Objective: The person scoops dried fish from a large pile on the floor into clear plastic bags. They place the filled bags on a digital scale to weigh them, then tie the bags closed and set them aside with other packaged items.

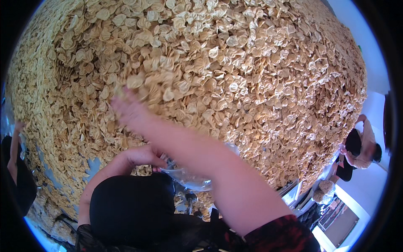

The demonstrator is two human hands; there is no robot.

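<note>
A huge spread of pale, ribbed, chip-like pieces (233,72) fills the surface before me. My right hand (127,105), blurred by motion, reaches across to the left over the pieces; several of them are blurred just beyond its fingers. Whether it grips any cannot be told. Nearer my body, my left hand (151,159) pinches the rim of a clear plastic bag or container (192,181), partly hidden under my right forearm. What lies inside it is hard to make out.
A co-worker (363,145) is at the far right edge of the heap, another (17,170) at the far left. Filled clear bags (50,214) lie at lower left, more bags (324,190) at lower right. Bluish surface (93,167) shows through the pieces at left.
</note>
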